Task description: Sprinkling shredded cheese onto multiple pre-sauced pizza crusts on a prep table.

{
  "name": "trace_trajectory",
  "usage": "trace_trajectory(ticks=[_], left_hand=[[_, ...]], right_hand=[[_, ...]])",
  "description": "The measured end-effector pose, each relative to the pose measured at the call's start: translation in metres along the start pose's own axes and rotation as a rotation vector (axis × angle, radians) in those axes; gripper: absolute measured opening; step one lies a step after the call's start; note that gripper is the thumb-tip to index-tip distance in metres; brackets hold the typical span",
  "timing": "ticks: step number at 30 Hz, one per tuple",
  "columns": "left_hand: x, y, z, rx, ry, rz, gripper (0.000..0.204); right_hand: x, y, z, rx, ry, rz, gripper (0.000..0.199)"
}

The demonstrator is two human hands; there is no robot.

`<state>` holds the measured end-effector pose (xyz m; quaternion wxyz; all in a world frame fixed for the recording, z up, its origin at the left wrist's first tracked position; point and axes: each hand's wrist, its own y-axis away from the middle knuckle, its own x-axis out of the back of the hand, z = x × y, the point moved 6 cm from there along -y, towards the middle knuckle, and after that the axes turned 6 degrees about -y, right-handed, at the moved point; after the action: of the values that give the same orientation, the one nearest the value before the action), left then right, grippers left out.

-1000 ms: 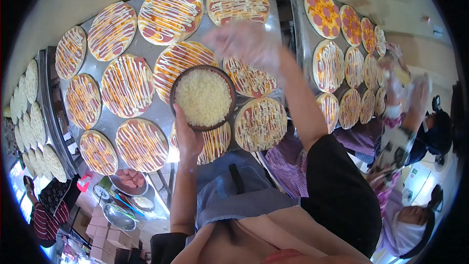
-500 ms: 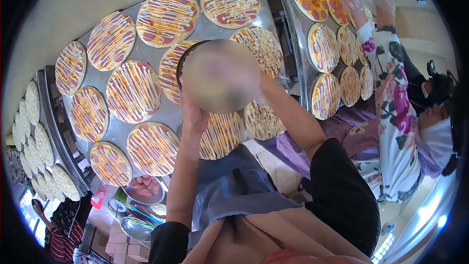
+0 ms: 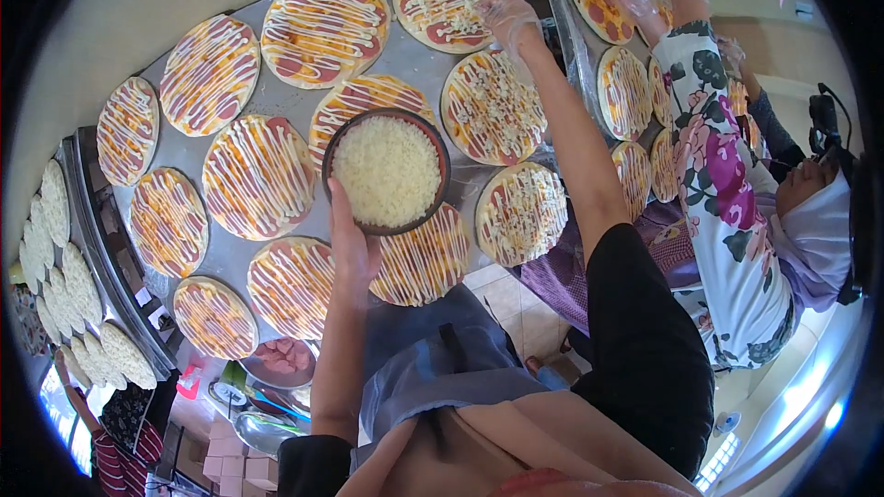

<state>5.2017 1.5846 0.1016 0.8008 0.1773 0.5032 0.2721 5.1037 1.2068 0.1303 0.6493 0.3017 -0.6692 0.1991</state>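
Observation:
My left hand point(image 3: 353, 244) grips the near-left side of a dark round bowl point(image 3: 446, 168), its fingers mostly out of sight under it. Grated white cheese point(image 3: 387, 170) fills the bowl, which is held over the pizzas. In a clear plastic glove, my right hand point(image 3: 509, 18) hovers at the right edge of the far pizza point(image 3: 442, 0), fingers bunched downward around grated cheese, though little of it shows between them. Cheese lies scattered on that pizza, on the pizza point(image 3: 494, 106) nearer me and on a third pizza point(image 3: 522, 214).
Several sauce-striped pizzas point(image 3: 258, 177) without grated cheese cover the metal table point(image 3: 276, 103). A co-worker in a floral sleeve point(image 3: 727, 166) works over another pizza table at right. Pale rounds point(image 3: 83, 281) fill a left table. Below stands a bowl of pink slices point(image 3: 284, 359).
My right hand has moved from over the bowl to the far right pizza. The bowl has shifted slightly nearer me, showing its cheese. More grated cheese lies on the right-hand pizza nearest me.

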Motion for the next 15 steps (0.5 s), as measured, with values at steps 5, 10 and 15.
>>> trace_trajectory(ticks=[5, 10, 15], left_hand=[[0.012, 0.019, 0.005, 0.008, 0.013, 0.029, 0.063], [0.026, 0.030, 0.007, 0.026, -0.010, 0.117, 0.061], [0.035, 0.037, 0.010, -0.002, 0.024, 0.094, 0.060]], right_hand=[[-0.006, -0.035, 0.042, -0.030, -0.089, 0.050, 0.025], [-0.002, -0.082, 0.080, -0.026, -0.180, 0.156, 0.022], [-0.005, -0.085, 0.058, 0.148, 0.401, 0.164, 0.030]])
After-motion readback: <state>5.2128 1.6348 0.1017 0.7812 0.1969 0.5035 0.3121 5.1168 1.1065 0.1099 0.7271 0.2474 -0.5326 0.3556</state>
